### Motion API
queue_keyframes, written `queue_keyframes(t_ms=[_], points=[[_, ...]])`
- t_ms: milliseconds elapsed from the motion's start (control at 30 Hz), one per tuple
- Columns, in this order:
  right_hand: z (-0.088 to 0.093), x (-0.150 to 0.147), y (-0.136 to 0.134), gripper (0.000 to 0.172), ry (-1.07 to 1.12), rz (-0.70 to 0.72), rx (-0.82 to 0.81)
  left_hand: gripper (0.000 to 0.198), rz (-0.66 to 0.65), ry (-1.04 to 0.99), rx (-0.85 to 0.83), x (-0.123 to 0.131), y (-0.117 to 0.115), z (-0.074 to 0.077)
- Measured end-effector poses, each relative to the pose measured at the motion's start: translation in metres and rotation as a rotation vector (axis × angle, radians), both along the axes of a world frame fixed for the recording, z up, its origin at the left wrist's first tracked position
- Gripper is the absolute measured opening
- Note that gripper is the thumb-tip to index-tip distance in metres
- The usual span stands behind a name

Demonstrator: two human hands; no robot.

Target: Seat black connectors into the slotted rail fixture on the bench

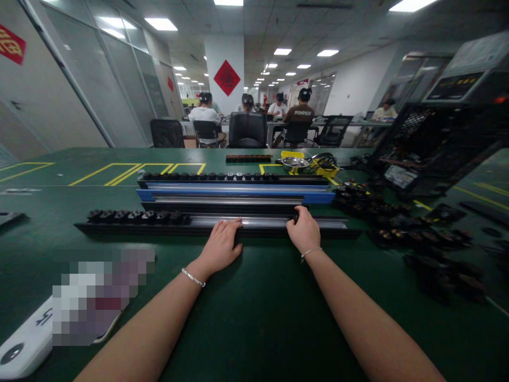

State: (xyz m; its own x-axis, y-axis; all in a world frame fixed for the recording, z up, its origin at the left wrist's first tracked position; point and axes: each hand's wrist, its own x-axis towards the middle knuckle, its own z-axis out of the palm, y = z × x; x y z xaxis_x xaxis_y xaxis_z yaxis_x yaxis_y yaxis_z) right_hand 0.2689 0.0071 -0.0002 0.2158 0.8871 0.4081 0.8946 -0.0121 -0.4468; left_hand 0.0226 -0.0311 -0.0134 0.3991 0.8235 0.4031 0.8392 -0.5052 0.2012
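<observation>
A long black rail (342,227) with a silver groove lies across the green table in front of me. A row of small black parts (131,216) sits on its left end. My left hand (220,245) rests flat on the rail's near edge, fingers stretched out. My right hand (304,231) is curled, its fingertips pressed on a small black part on the rail. Behind it lie a blue-edged rail (238,196) and a further black rail (234,180) topped with black parts.
A heap of loose black parts (413,233) spreads at the right, before a black crate (433,143) and a grey machine (469,74). A metal bowl on a yellow tray (296,161) stands behind. A white device (27,345) lies near left. Several people sit at far tables.
</observation>
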Motion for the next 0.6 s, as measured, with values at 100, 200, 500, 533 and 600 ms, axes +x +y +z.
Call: queue_keyframes(t_ms=[100,200,500,533,600], points=[[-0.002,0.002,0.001,0.044,0.014,0.007,0.014,0.049,0.000,0.000,0.000,0.000,0.000,0.000],[-0.004,0.003,0.002,0.044,0.035,0.018,0.034,0.048,-0.005,0.001,0.007,0.000,0.000,-0.001],[-0.003,0.006,0.003,0.047,0.063,0.006,0.040,0.049,-0.009,0.001,0.005,0.000,0.001,0.000],[-0.003,0.008,0.002,0.047,0.042,-0.011,0.040,0.049,-0.008,-0.001,0.005,0.000,0.001,-0.001],[-0.002,0.012,0.002,0.047,-0.005,-0.051,0.032,0.049,-0.006,-0.003,0.004,0.000,0.001,-0.001]])
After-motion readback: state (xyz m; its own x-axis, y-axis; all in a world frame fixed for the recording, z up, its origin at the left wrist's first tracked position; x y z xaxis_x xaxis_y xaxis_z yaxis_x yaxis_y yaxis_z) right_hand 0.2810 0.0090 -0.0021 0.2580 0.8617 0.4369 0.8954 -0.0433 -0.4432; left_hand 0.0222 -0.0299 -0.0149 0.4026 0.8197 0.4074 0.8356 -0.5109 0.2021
